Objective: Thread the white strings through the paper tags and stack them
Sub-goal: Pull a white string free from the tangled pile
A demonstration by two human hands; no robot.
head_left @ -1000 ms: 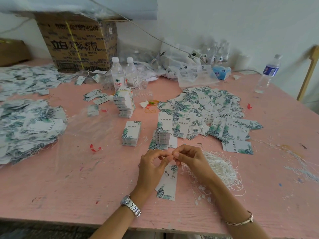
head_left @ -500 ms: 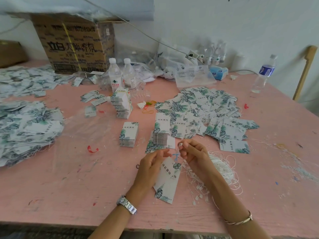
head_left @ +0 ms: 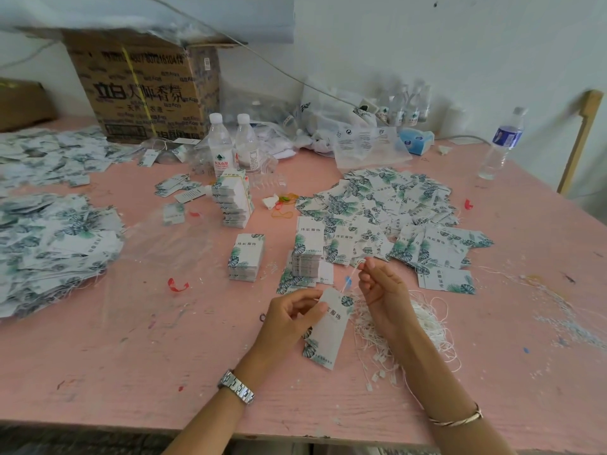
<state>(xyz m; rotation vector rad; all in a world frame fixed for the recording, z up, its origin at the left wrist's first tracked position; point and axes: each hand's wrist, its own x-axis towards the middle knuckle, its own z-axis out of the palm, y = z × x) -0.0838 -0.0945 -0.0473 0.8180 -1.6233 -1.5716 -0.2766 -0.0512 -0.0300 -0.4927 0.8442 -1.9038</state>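
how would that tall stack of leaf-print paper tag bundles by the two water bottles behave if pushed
The tall stack of leaf-print paper tag bundles is narrow for its height and looks slightly tilted, so a high push would probably topple it. It seems built of separate bundles, so it may come apart in blocks.

I count two hands: my left hand [head_left: 289, 323] holding one tag [head_left: 331, 333], my right hand [head_left: 384, 290] pinching one string [head_left: 354, 270]. On the bench [head_left: 147, 356] lie three squared tag stacks [head_left: 246, 257], three loose tag heaps [head_left: 377, 205], one tangle of white strings [head_left: 423, 323], three large water bottles [head_left: 220, 149] and two cardboard boxes [head_left: 141, 93].
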